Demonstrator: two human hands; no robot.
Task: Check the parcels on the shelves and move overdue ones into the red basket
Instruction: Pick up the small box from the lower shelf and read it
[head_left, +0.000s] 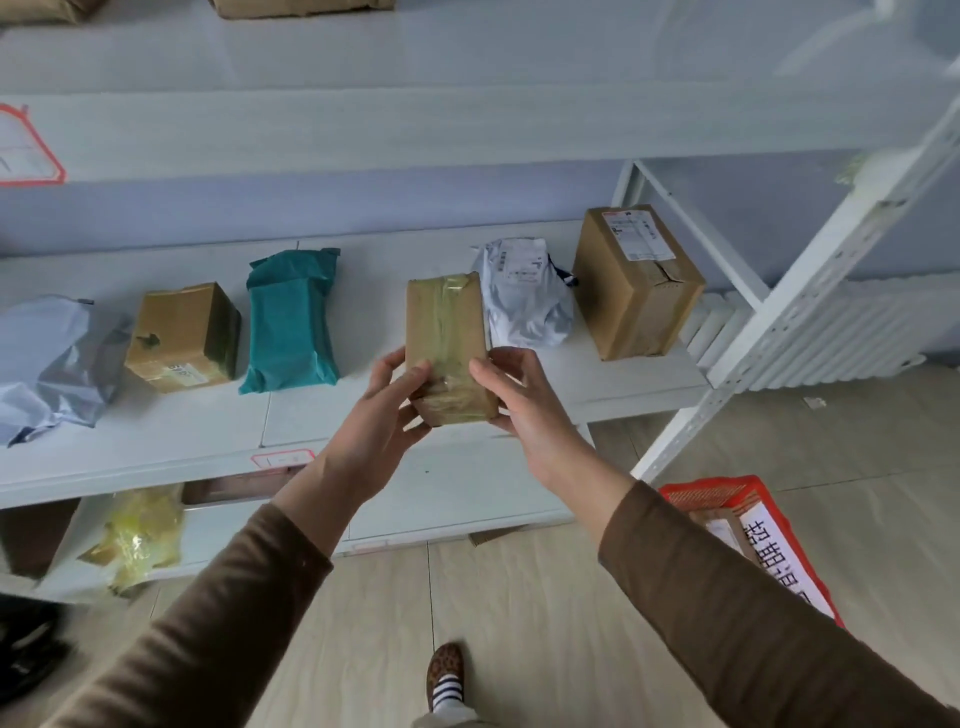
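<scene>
A small brown taped parcel (447, 332) is held over the front of the middle shelf (171, 441). My left hand (379, 415) grips its near left corner and my right hand (524, 405) grips its near right side. On the shelf lie a grey bag (52, 358), a brown box (182, 338), a teal bag (291, 317), a white bag (524, 296) and a large cardboard box (634, 280). The red basket (748, 525) stands on the floor at lower right, partly hidden by my right sleeve, with a parcel and a white sign in it.
The shelf's white upright post (800, 306) slants down at the right, with a radiator (831, 332) behind it. A yellow wrapped parcel (140, 535) lies on the lower shelf. More parcels sit on the top shelf. My foot (444, 675) is on the tiled floor.
</scene>
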